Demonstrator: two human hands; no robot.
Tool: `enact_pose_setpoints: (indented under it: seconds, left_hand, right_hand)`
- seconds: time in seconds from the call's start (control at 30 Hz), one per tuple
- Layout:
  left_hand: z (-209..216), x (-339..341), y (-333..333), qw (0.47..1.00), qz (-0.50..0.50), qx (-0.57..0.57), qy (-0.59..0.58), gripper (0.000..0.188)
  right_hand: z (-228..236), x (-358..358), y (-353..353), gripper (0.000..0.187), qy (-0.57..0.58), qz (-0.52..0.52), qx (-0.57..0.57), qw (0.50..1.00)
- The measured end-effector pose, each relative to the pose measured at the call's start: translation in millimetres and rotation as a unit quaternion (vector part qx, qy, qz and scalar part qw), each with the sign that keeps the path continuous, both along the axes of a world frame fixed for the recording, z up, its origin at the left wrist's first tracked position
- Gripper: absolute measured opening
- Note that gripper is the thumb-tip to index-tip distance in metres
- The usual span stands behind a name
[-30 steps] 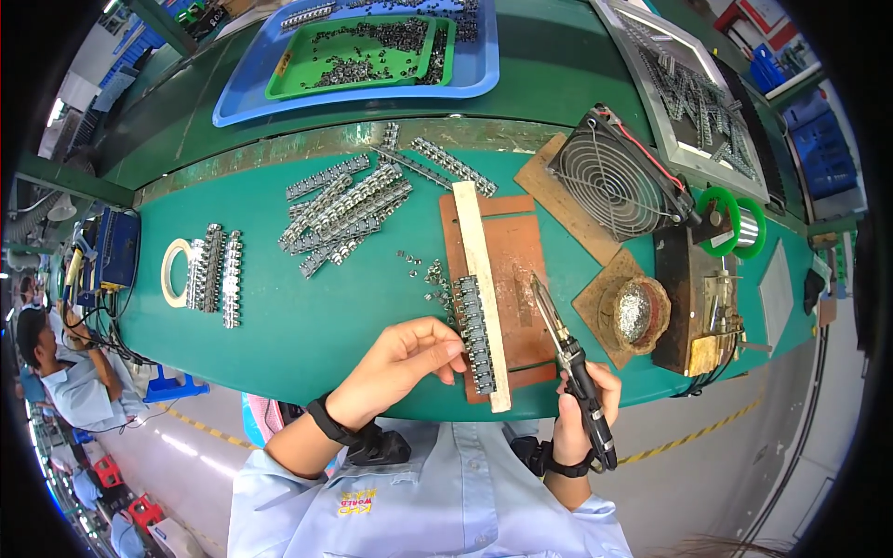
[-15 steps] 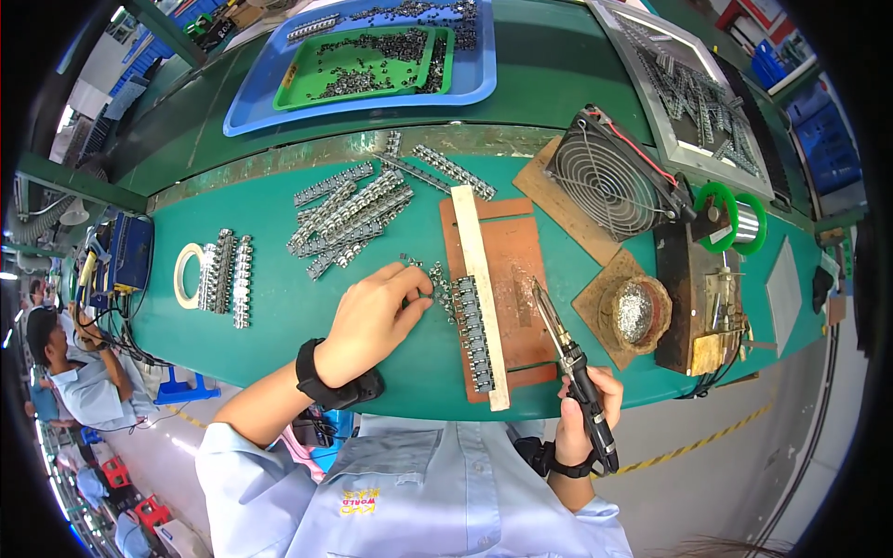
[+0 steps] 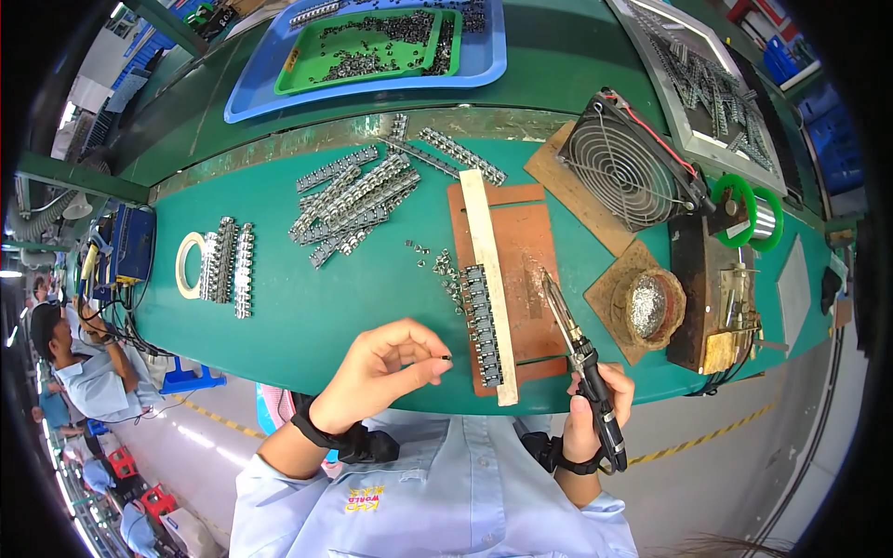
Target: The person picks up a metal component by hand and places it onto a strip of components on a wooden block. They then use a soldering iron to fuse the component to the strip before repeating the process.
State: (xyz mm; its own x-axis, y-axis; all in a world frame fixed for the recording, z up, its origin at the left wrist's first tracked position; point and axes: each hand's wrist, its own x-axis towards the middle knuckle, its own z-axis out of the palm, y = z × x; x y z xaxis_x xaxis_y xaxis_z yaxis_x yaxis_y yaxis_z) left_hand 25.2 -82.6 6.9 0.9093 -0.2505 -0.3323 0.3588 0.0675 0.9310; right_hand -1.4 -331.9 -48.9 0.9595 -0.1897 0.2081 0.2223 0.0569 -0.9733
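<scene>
My left hand pinches a tiny dark component between thumb and forefinger, just left of the row's near end. That row of black and silver connector pieces runs along the left side of a pale wooden strip, which lies across a reddish-brown board. Small loose metal parts are scattered left of the row. In my right hand is a soldering iron with a black handle. Its tip points away from me above the board, right of the wooden strip; contact there I cannot tell.
Finished-looking connector strips lie piled at the back, others beside a tape roll. A fan, a solder spool and a round pot stand right. Beyond are a blue tray and a green tray.
My left hand has drawn back from the loose parts toward me and slightly right, and now holds a tiny component. The right hand keeps the iron in nearly the same place.
</scene>
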Motion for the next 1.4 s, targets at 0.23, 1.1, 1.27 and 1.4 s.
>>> enact_pose_setpoints:
  seconds: [0.23,1.1,1.27,1.4]
  left_hand:
    - [-3.8,-2.3,-5.5,0.994,0.035,-0.079,0.061,0.007]
    - [-15.1,10.1,-22.0,0.992,0.045,-0.09,0.073,0.02]
    - [-15.5,9.2,-22.6,0.994,0.042,-0.08,0.065,0.02]
    - [-15.2,10.8,-24.8,0.993,0.045,-0.088,0.066,0.019]
  right_hand:
    - [1.6,-0.1,0.6,0.041,0.001,-0.004,-0.002,1.0]
    - [-3.6,-0.9,-2.2,0.046,0.009,-0.002,-0.041,0.999]
    - [-3.3,-0.6,-2.1,0.046,0.006,-0.001,-0.046,0.999]
    - [-3.5,-0.4,-1.8,0.046,0.005,0.0,-0.045,0.999]
